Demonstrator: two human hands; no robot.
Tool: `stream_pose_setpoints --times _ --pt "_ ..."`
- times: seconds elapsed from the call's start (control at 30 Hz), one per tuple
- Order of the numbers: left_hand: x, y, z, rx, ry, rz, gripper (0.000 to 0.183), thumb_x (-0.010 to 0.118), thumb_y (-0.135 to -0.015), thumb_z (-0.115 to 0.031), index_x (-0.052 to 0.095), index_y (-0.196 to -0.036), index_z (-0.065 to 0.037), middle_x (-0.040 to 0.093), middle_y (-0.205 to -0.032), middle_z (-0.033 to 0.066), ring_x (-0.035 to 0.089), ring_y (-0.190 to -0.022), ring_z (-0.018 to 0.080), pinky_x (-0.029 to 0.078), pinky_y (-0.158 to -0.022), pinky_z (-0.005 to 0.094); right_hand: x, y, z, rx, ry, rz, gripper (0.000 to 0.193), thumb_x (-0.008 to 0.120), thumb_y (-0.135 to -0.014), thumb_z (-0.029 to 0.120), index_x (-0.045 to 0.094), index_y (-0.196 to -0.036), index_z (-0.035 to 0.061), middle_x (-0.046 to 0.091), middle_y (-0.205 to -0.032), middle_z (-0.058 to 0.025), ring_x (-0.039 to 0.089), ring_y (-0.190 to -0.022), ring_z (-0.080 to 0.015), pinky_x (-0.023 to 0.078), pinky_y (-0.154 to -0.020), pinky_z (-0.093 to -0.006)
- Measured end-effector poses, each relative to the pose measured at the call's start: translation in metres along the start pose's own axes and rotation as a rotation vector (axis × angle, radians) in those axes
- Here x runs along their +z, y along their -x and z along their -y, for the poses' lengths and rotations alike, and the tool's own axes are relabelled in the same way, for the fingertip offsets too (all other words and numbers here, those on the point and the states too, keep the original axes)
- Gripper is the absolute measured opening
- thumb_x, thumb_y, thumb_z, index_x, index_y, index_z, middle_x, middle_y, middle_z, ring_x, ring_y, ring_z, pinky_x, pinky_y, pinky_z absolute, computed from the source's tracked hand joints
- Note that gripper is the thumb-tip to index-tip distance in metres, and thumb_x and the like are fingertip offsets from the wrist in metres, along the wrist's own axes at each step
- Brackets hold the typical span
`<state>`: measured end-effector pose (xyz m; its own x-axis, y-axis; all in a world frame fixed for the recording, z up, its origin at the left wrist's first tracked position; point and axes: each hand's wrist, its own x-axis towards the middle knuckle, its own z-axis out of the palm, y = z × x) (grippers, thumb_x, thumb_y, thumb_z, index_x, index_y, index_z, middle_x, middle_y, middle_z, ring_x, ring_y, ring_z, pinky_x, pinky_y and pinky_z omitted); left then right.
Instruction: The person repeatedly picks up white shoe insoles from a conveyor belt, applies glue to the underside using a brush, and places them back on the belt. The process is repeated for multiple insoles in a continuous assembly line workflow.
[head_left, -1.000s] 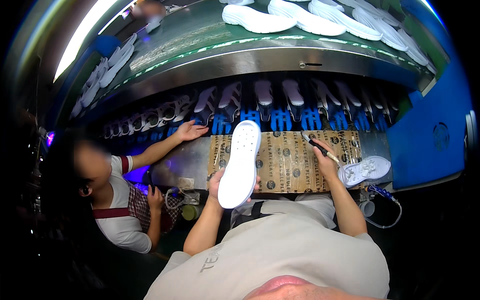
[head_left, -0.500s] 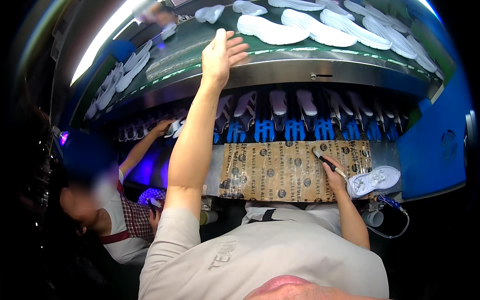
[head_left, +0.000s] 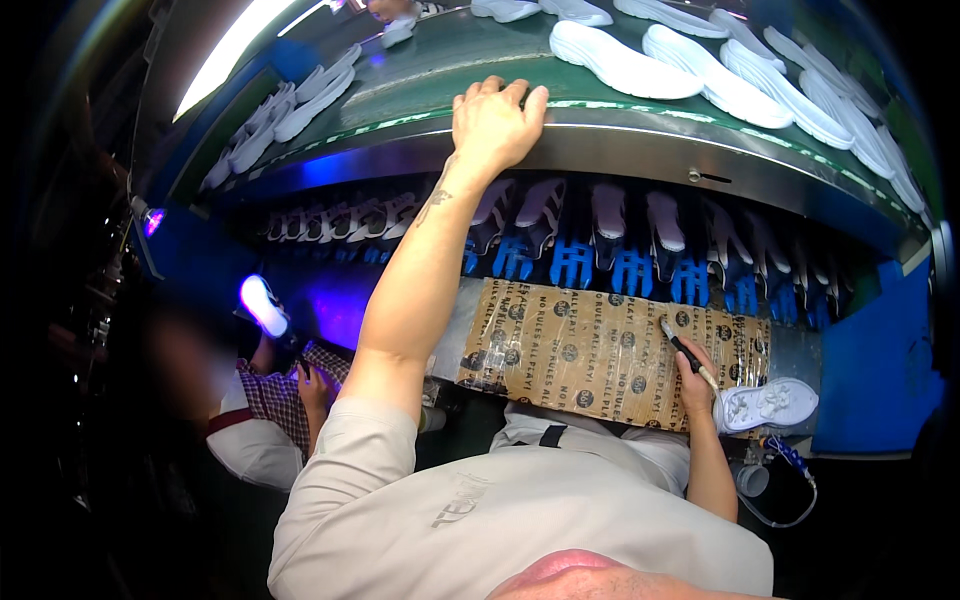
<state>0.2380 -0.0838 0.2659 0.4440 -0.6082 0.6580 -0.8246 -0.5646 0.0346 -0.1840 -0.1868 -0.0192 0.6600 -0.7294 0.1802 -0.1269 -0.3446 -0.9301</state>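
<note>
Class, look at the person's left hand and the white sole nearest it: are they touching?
Apart. The head view shows green surface between the left hand and the sole, which lies beyond it to the right.

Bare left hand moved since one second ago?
Yes. Judged against the brown printed cardboard sheet, the bare left hand went away from the body: from the sheet's near-left corner to the near edge of the raised green flat shelf.

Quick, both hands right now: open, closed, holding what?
Left hand: open, fingers slightly bent at the green belt's edge; nothing visible in it, palm hidden.
Right hand: closed around a dark-handled brush.
</note>
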Motion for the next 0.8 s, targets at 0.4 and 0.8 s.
stream_pose_setpoints --times 0.4,0.8 --pt "0.018 -0.053 0.085 0.017 0.065 0.383 0.063 0.056 -0.101 -0.047 0.054 -0.143 0.0 0.054 -0.146 0.0278 0.047 -0.138 0.0443 0.039 -0.116 0.0463 -0.001 -0.012 0.001 -0.042 0.065 0.015 0.029 0.069 -0.09 0.004 0.071 -0.118 -0.0018 0.068 -0.096 -0.0131 0.065 -0.084 -0.0239 0.05 -0.078 -0.0329" --pt "0.122 -0.21 0.348 -0.319 -0.674 0.69 0.073 0.039 -0.1 -0.062 0.047 -0.151 -0.01 0.042 -0.154 0.0307 0.04 -0.143 0.0507 0.035 -0.114 0.065 -0.012 -0.006 -0.017 0.174 -0.055 0.104 0.034 0.072 -0.087 0.014 0.071 -0.116 -0.0034 0.069 -0.101 -0.0142 0.067 -0.094 -0.03 0.051 -0.083 -0.0368"
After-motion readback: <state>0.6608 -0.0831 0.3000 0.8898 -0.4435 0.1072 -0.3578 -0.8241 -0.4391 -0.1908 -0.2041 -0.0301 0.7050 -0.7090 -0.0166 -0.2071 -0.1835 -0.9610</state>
